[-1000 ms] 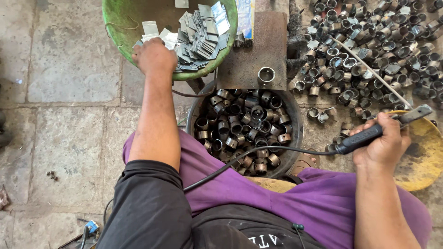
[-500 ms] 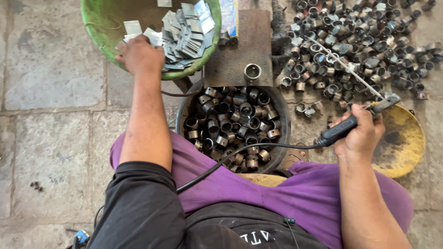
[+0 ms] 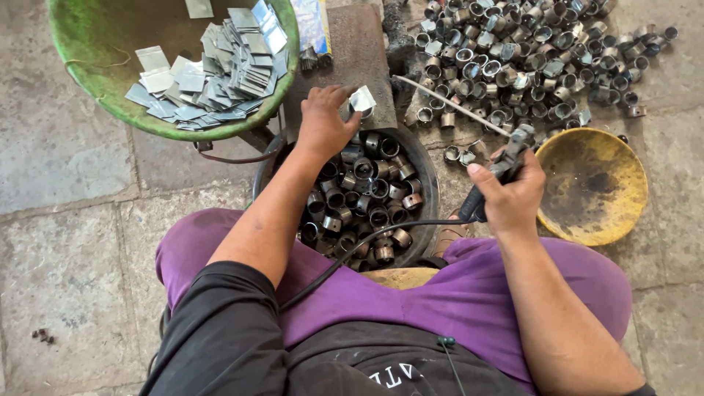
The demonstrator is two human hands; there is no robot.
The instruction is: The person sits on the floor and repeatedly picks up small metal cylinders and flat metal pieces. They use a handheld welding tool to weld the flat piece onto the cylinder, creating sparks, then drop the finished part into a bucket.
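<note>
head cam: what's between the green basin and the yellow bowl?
In the head view, between the green basin and the yellow bowl: the rusty metal block, the left hand holding a small metal square, and the electrode rod.

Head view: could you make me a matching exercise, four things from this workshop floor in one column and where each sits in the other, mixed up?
Things:
1. flat metal squares
2. yellow dish
3. small metal square
4. rod holder

Places:
A. in the right hand
B. at the left hand fingertips, above the block
C. piled in the green basin
D. on the stone floor, right of the dark pan of rings

Pairs: 1-C, 2-D, 3-B, 4-A
</note>
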